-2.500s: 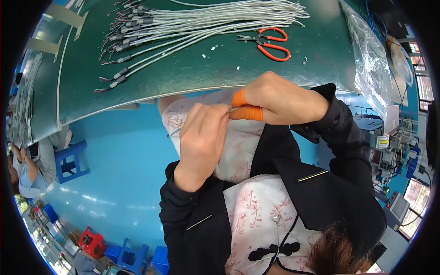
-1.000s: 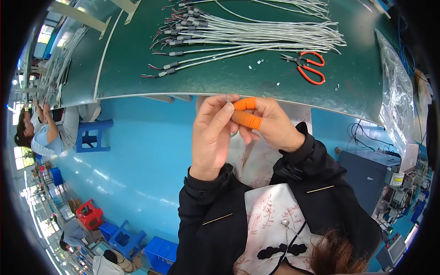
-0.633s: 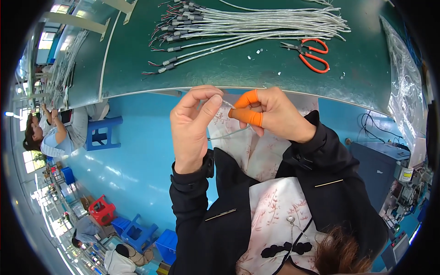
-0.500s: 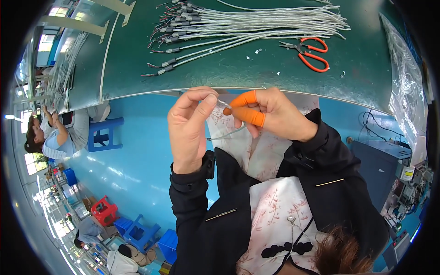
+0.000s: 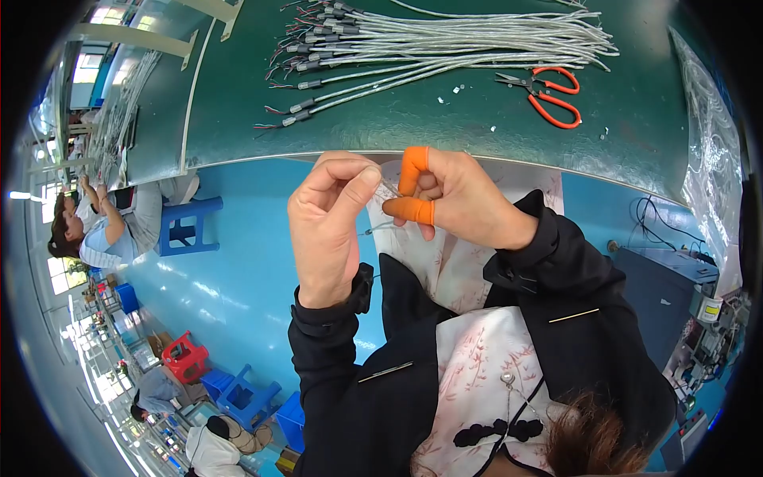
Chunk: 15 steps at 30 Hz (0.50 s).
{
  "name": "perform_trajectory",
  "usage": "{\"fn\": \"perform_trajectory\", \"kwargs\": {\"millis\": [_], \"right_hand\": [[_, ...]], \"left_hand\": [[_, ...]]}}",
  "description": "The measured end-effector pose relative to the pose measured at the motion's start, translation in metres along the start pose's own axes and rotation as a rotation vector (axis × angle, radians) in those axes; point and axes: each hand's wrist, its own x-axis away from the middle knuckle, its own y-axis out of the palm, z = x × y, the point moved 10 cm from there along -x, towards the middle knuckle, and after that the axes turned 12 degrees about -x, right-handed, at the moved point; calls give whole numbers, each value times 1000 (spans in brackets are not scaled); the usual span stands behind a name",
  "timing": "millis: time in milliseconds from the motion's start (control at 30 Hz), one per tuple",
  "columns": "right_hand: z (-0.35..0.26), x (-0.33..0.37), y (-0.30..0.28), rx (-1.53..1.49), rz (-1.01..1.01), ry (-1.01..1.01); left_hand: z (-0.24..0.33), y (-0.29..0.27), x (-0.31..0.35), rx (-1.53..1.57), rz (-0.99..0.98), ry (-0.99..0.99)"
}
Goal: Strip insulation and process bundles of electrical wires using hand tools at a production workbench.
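In front of my lap, just off the bench edge, my left hand (image 5: 335, 219) pinches the end of a thin, pale cable (image 5: 389, 189) between thumb and forefinger. Orange finger cots cover the thumb and forefinger of my right hand (image 5: 465, 199), which is curled around the same cable close to the left fingertips. Part of the cable hangs below the right hand; its exact contact with those fingers is partly hidden. Beyond my hands, a bundle of silvery cables (image 5: 477, 36) with dark sleeves and bare coloured wire ends lies on the green bench (image 5: 230, 119).
Orange-handled snips (image 5: 548, 95) rest on the bench, with small white scraps (image 5: 456, 90) nearby. Clear plastic sheeting (image 5: 707, 143) hangs at the right. A grey cabinet (image 5: 660, 294) stands below it. At the left, a person (image 5: 99, 219) works beside a blue stool (image 5: 189, 226).
My right forefinger has lifted and spread from the thumb, and the right hand has shifted slightly left. My left hand keeps its pinch. The whole view has shifted a little.
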Motion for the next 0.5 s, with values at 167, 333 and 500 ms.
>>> {"fn": "perform_trajectory", "kwargs": {"millis": [167, 333, 500], "right_hand": [[-4, 1, 2, -22, 3, -4], [-3, 4, -1, 8, 96, -44], [-5, 3, -1, 46, 115, -81]], "left_hand": [[-10, -6, -2, 91, 9, -57], [-11, -7, -1, 137, -19, -73], [-16, -8, 2, 178, 12, -93]]}}
